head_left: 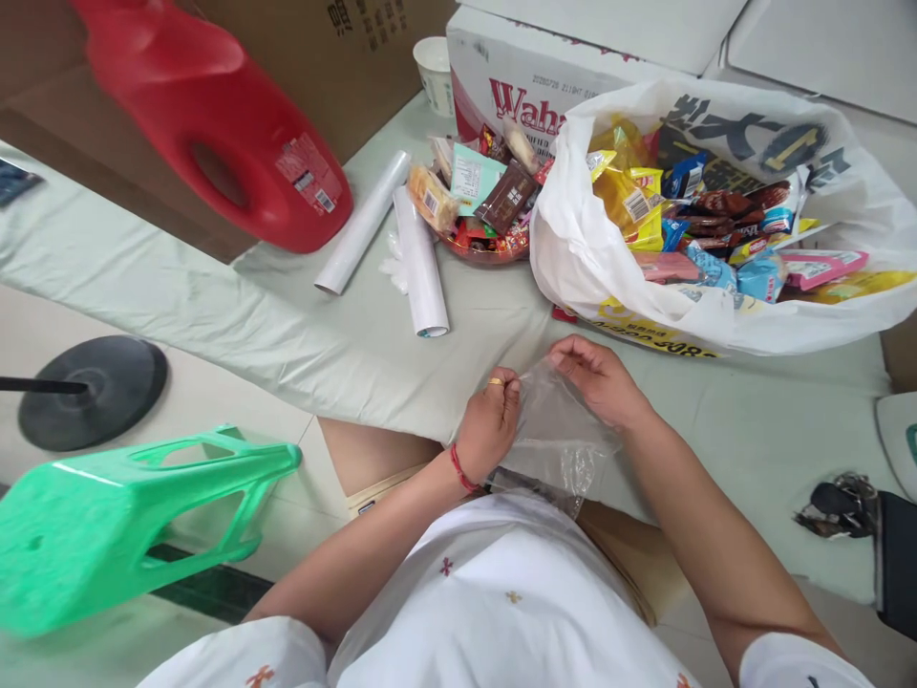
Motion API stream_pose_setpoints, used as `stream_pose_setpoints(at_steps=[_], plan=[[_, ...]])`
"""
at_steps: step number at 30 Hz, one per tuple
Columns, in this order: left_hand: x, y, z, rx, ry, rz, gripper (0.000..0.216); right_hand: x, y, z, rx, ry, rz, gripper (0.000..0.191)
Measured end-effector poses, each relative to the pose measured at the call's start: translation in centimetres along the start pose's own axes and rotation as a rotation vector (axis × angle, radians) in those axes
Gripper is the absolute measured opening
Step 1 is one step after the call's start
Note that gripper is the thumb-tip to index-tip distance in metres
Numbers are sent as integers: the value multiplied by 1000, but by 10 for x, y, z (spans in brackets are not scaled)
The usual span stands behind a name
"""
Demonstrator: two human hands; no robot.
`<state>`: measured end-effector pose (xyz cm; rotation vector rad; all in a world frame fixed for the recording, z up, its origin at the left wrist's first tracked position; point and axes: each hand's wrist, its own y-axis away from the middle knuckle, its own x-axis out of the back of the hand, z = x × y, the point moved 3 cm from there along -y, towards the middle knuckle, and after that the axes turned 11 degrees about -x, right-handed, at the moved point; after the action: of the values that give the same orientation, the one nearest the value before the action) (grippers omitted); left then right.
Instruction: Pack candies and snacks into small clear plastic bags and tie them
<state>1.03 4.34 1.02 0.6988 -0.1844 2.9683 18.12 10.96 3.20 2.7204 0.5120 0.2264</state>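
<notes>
Clear bag [563, 435], pinched twice
Left hand [491, 422] and right hand [598, 379] pinch its edge finger-to-thumb; tugging hard (flimsy-looking stuff) might tear it.

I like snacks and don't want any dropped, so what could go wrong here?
The thin clear bag might slip or tear, since the left hand and right hand seem to pinch it by its edge.
Snacks are heaped above the rim of the bowl, so a bump could topple some.
The white roll beside the bowl lies loose, so a knock might set it rolling.
</notes>
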Motion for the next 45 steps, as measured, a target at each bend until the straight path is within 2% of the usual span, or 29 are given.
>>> stream_pose_setpoints(at_steps=[3,6,8,12,14,17,20,22,24,26,27,28,30,32,34,37,40,43,45], plan=[[1,-1,-2,18,-60,-16,19,3,-8,-2,41,-4,190,37],[1,-3,-1,23,-121,-6,18,6,-15,-5,69,143,352,37],[2,-3,0,25,-130,4,17,6,-19,-7,110,193,323,37],[3,-3,0,44,-105,4,17,8,-20,-5,40,258,-24,47],[6,-4,-1,61,-114,26,18,13,-18,-3,-25,298,-137,45],[10,-7,-2,67,-189,55,18,22,-18,-3,-22,299,-104,37],[15,-13,-7,80,-310,48,14,23,-25,-4,78,336,22,26],[22,-17,-10,92,-425,105,12,21,-33,-2,122,392,117,21],[33,-18,-6,10,-574,247,13,18,-39,0,165,500,204,19],[38,-15,7,-184,-691,377,14,14,-44,0,217,642,273,19],[37,-13,16,-306,-710,388,15,13,-46,0,238,707,297,19],[33,-10,25,-430,-698,349,17,11,-48,0,245,763,313,20],[18,-5,39,-635,-633,168,26,9,-50,0,224,852,334,24],[0,0,42,-716,-611,-36,34,11,-51,-1,185,936,363,28],[-13,2,34,-653,-666,-167,39,17,-49,-1,151,1021,393,34],[-16,0,11,-474,-759,-257,50,33,-36,0,160,1035,403,41],[-9,-1,-3,-382,-784,-284,59,52,-10,9,101,826,366,50],[-5,-1,-4,-371,-766,-318,64,69,18,27,-108,608,247,67],[-3,-2,-3,-364,-747,-341,67,78,32,37,-203,499,165,59]])
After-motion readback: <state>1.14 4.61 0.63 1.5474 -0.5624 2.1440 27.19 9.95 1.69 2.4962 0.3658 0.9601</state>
